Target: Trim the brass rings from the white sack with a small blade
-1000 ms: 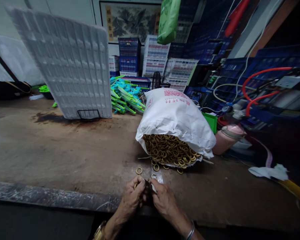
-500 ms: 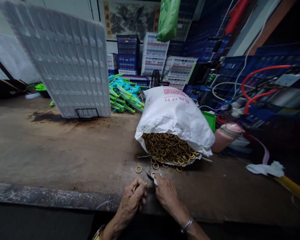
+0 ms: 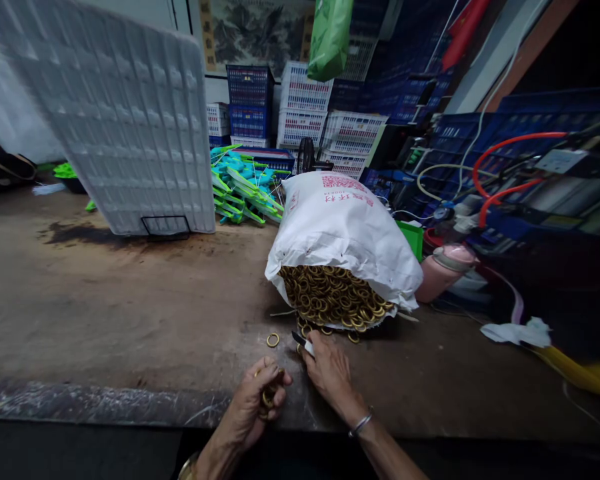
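Room and surface: Stacked crates (image 3: 305, 93) are seen behind the white sack (image 3: 350, 227), which is laid on a worn brown surface (image 3: 155, 300).
Left grip (image 3: 255, 400): curled around several golden rings (image 3: 267, 400), held in front of the sack and to its left.
Right grip (image 3: 330, 373): closed on a knife (image 3: 299, 339), its dark blade just in front of the sack's mouth.
Change: The grips, nearly together a second ago, have been parted and the knife brought nearer the sack; the held rings are judged clear of the blade.
Loose ring (image 3: 273, 346): lying in front of the sack's left corner, touched by neither grip.
Sack rings (image 3: 335, 293): heaped in the sack's mouth, beyond both grips.
Farther out: A pink bottle (image 3: 443, 273) is placed beside the sack's right side.
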The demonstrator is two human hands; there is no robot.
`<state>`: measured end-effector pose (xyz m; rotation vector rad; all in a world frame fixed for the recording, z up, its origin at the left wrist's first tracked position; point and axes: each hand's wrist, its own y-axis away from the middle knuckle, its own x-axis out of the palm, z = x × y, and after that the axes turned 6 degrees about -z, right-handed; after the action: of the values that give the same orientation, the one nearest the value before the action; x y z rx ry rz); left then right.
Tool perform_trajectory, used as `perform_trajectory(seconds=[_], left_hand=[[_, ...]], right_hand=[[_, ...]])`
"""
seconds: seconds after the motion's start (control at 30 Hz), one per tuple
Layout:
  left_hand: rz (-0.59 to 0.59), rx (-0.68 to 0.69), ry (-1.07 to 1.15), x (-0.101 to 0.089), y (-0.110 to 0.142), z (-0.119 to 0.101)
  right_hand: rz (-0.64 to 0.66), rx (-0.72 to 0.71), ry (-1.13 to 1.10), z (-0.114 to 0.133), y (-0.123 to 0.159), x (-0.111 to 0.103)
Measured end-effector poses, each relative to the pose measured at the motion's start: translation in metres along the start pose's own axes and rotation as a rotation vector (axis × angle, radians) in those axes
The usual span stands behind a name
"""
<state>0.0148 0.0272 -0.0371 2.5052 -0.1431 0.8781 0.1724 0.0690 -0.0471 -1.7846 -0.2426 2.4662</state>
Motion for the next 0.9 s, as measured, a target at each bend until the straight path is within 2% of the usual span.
perform_trajectory(seconds=[0.13, 0.27, 0.47, 0.57, 0.67, 0.8, 0.9], left_hand=[[0.042, -0.055, 0.093, -0.002, -0.003, -0.002], [0.054, -0.149, 0.177, -0.004, -0.006, -0.003], [0.014, -0.166, 0.22, -0.006, -0.01, -0.004], [0.021, -0.144, 0.178, -0.004, -0.012, -0.004], [-0.046, -0.041, -0.018, 0.0, -0.014, -0.002], [-0.186, 0.237, -0.417, 0.005, -0.015, 0.001], [-0.139, 0.407, -0.575, 0.008, -0.013, 0.001]], right_hand=[[-0.027, -0.048, -0.011, -0.002, 0.002, 0.002], [-0.017, -0.054, -0.147, -0.009, 0.004, 0.005], [0.045, 0.098, -0.528, -0.007, -0.001, 0.0], [0.157, 0.22, -0.795, 0.0, -0.002, -0.003], [0.32, 0.38, -1.015, 0.006, 0.0, -0.006], [0.501, 0.486, -1.233, 0.013, 0.003, -0.013], [0.561, 0.496, -1.306, 0.016, 0.005, -0.019]])
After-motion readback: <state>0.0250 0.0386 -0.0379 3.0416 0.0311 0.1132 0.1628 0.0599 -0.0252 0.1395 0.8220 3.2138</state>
